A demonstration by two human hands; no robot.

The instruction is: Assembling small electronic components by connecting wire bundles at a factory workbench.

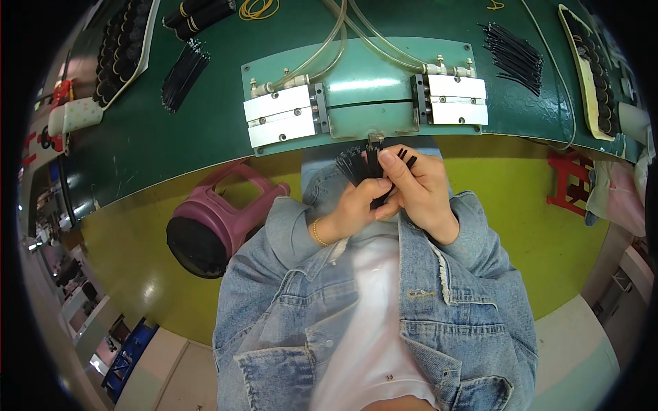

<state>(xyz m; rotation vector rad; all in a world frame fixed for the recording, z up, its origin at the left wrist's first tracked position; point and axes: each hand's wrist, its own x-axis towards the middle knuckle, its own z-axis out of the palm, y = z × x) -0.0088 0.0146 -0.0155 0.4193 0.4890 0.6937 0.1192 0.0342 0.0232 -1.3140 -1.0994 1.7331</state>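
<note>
In front of the table's near edge, my left hand is closed around a fanned bunch of short black wires with pale tips pointing up. My right hand meets it, thumb and fingers pressed on several black wires from the same bunch. A few dark wire ends stick out between the right fingers. Just above the hands is the front edge of a pale green fixture plate. A small metal piece on that edge sits at the wire tips; whether they touch it, I cannot tell.
Two silver clamp blocks with clear air hoses stand on the plate. Loose black wire bundles lie either side. Trays of bundled wires flank the green table. A purple stool stands left, a red stool right.
</note>
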